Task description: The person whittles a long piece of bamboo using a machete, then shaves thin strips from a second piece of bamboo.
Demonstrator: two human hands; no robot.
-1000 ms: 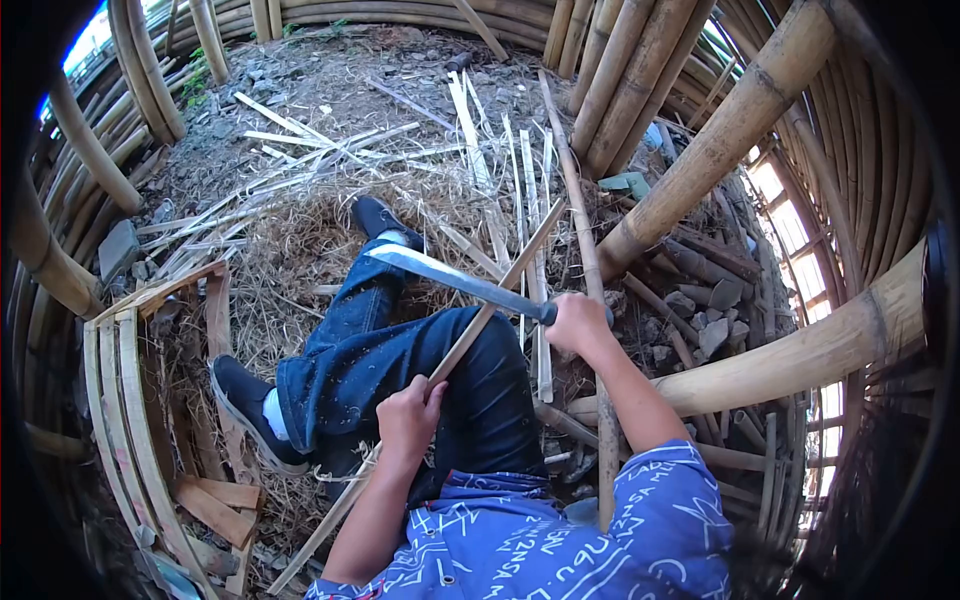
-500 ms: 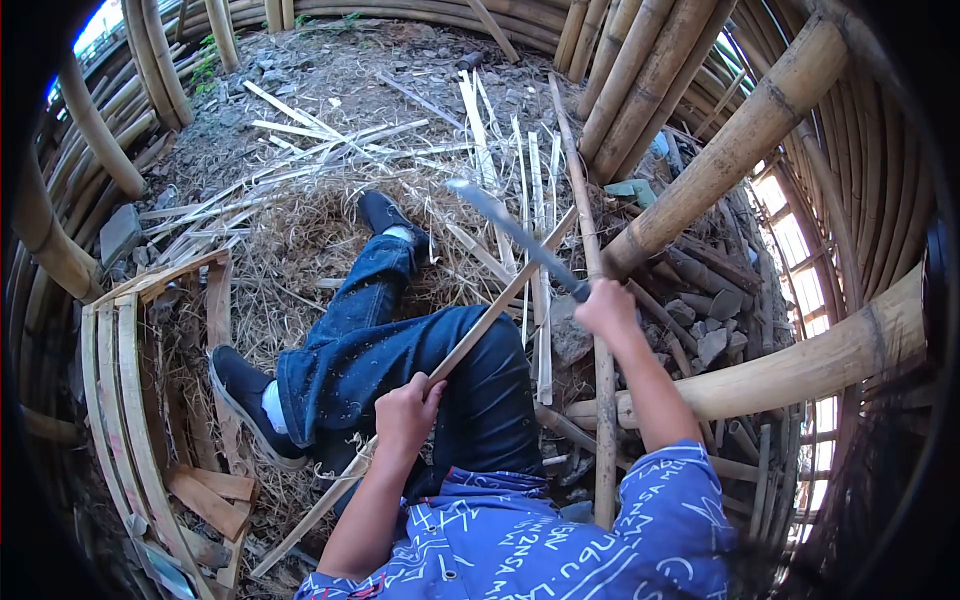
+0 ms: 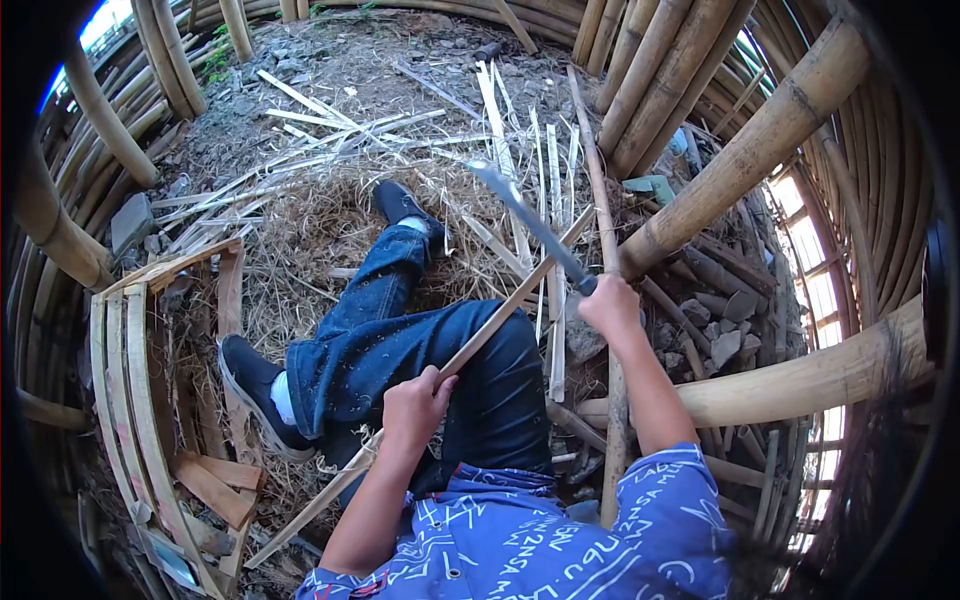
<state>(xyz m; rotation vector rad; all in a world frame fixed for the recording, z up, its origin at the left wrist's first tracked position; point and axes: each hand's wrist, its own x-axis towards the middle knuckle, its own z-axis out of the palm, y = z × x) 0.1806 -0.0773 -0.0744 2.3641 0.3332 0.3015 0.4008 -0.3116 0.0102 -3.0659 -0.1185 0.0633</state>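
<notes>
My right hand (image 3: 609, 309) is closed around the dark handle of a machete (image 3: 533, 226), whose long blade points forward and to the left. A long, narrow bamboo strip (image 3: 484, 333) lies slantwise over my bent knee, and my left hand (image 3: 414, 409) grips it near the middle. The strip's far end reaches up beside the machete handle, and the blade overlaps it in this view. Its near end runs down to the left, under my left forearm. Small pale shavings dot my jeans (image 3: 375, 365).
Split bamboo strips (image 3: 340, 135) and curled shavings (image 3: 300, 230) cover the ground ahead. A slatted wooden crate (image 3: 130, 380) stands on the left. A thin pole (image 3: 603, 215) lies right of my knee, near thick bamboo posts (image 3: 740, 165) and broken stones (image 3: 728, 345).
The whole view has shifted slightly to the right. The machete's tip has swung a little up and away, and its blade looks sharper. Both hands keep their hold.
</notes>
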